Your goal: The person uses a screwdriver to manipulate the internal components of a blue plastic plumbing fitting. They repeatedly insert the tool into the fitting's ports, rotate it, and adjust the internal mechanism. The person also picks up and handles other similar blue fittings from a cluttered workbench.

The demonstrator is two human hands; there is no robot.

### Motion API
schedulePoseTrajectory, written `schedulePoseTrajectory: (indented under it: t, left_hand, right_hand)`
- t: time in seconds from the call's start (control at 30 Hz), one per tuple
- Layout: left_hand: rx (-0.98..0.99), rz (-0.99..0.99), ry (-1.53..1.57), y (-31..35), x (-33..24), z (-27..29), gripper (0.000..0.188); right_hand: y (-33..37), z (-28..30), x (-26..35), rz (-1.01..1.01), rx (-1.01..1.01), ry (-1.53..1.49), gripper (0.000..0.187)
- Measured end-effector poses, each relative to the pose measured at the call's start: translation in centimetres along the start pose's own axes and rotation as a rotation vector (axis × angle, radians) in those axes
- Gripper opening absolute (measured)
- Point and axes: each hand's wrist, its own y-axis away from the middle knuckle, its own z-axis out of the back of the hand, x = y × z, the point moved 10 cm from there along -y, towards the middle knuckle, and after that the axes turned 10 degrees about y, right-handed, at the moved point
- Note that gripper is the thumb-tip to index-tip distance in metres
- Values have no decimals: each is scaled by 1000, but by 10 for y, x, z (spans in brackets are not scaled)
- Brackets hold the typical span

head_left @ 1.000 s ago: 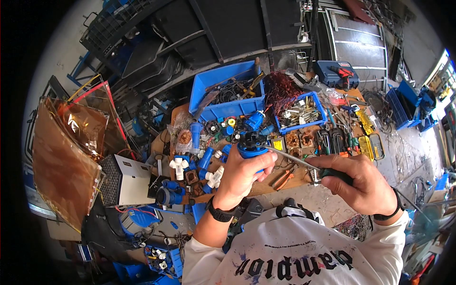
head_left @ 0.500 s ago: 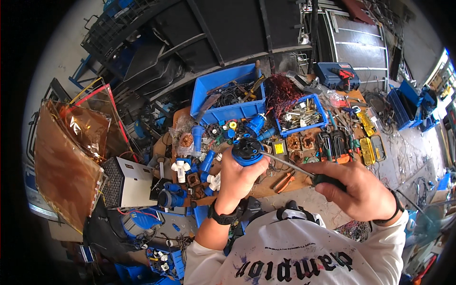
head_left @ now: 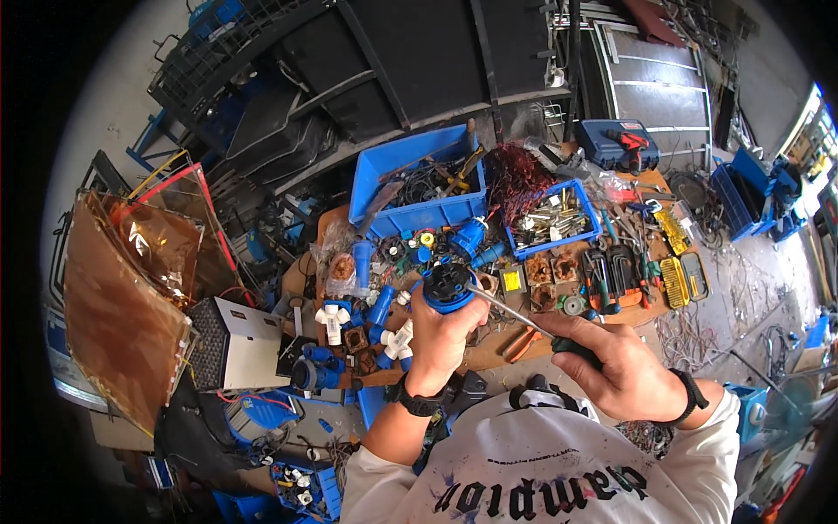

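Note:
A round blue industrial plug connector [head_left: 448,285] with a black inner face is gripped in my left hand [head_left: 439,345], its black face turned up. My right hand [head_left: 615,367] is closed round the dark green handle of a screwdriver [head_left: 517,313]. The long metal shaft points left, and its tip meets the connector's right edge; whether it sits in a screw I cannot tell. Below the shaft, on the table edge, lie orange-handled pliers [head_left: 521,344]. White and blue pipe-like fittings [head_left: 399,339] lie just left of my left hand.
At the table's back stands a blue bin [head_left: 419,215] of cables and tools. Right of it are a blue tray [head_left: 559,244] of bolts, a tangle of dark red wire [head_left: 518,179], and a red drill [head_left: 630,140] on a blue case. Hex keys [head_left: 621,269] and a yellow bit case [head_left: 675,281] lie at the right.
My right hand and the screwdriver have shifted left and slightly down. The connector in my left hand has moved slightly left and down, with the tip still at its right edge.

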Motion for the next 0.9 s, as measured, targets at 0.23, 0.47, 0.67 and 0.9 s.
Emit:
schedulePoseTrajectory:
  t: [0.23,0.47,0.67,0.9]
  left_hand:
    - [-35,-41,127,5,4,-5,19]
    - [13,-45,260,5,9,-3,19]
    - [15,-71,66,1,4,0,17]
    - [-73,218,207,5,9,1,13]
  right_hand:
    - [4,-14,-16,8,-14,-183,39]
    - [11,-40,-39,-226,141,-632,39]
    - [5,-22,-35,-129,90,-318,38]
    - [9,13,-5,-43,35,-75,36]
